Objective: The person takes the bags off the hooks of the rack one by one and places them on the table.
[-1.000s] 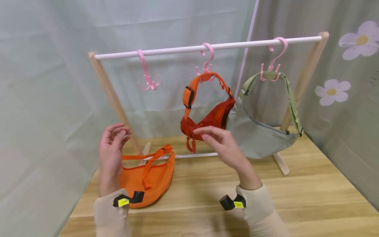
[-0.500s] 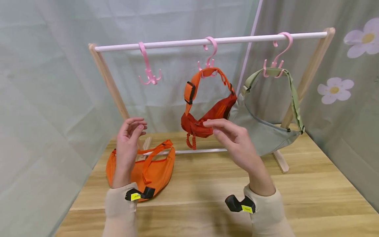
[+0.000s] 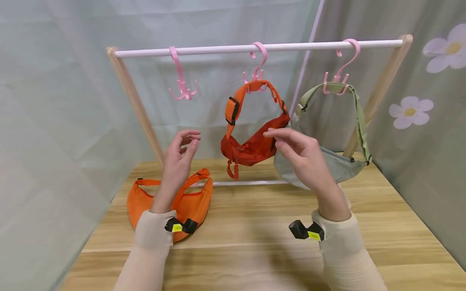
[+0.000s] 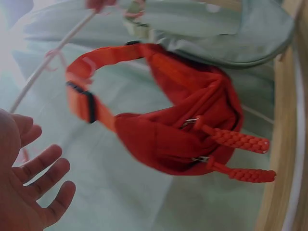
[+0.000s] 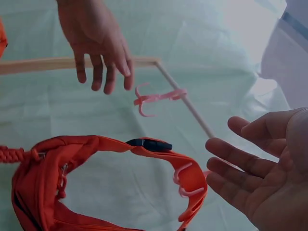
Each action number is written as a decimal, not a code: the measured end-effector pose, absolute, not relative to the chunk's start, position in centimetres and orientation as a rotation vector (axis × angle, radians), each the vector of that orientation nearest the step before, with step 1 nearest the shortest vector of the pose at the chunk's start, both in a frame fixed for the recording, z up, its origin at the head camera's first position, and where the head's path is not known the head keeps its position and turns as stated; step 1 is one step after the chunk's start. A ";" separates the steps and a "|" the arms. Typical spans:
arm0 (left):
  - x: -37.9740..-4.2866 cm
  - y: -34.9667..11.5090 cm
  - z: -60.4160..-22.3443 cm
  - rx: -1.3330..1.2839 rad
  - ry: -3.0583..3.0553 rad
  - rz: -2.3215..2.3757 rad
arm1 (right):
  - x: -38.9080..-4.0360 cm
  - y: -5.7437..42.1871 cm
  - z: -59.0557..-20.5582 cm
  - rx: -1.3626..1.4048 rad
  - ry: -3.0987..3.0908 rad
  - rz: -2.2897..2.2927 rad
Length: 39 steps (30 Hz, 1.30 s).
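Observation:
A red waist bag (image 3: 251, 146) hangs by its orange strap from the middle pink hook (image 3: 259, 64). My left hand (image 3: 181, 157) is raised to the left of this bag, fingers loosely bent, holding nothing. On the other side, my right hand (image 3: 300, 155) is up in front of a grey-green shoulder bag (image 3: 336, 163), overlapping it in the head view; its fingers are relaxed with nothing between them. The left wrist view shows braided zipper pulls (image 4: 238, 140) on the red bag. An orange shoulder bag (image 3: 145, 204) lies on the table behind my left forearm.
The white rail (image 3: 218, 49) of a rack with wooden legs (image 3: 136, 103) runs across the back. Another pink hook (image 3: 181, 76) at left bears no bag; the right hook (image 3: 346, 60) carries the grey-green one. A wooden table (image 3: 233, 250) lies beneath, with curtains (image 3: 65, 101) around it.
Both hands have moved right and a little upward in the head view. The left hand has come away from the orange bag toward the red one. The bags stay in their places.

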State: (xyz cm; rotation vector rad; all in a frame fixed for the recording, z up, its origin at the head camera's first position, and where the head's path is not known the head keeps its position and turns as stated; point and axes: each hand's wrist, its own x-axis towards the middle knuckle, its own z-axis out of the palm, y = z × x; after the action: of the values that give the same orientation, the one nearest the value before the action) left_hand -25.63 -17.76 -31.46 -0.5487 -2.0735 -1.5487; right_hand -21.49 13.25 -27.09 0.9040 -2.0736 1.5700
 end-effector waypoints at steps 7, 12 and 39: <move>-27.5 -16.1 -30.6 -0.651 -2.156 -1.372 | -22.0 14.2 -24.9 0.923 -2.145 1.235; -28.2 -16.0 -30.4 -0.693 -2.175 -1.319 | -23.4 15.3 -22.7 0.906 -2.126 1.077; -31.0 -14.0 -24.8 -0.756 -2.250 -1.240 | -32.3 12.7 -13.7 0.922 -2.221 0.167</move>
State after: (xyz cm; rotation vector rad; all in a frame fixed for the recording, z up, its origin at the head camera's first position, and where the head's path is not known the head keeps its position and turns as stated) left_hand -30.95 -13.97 -24.81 -0.7557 -2.2495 -1.2403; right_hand -32.33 12.73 -13.74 0.9223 -2.2214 0.1674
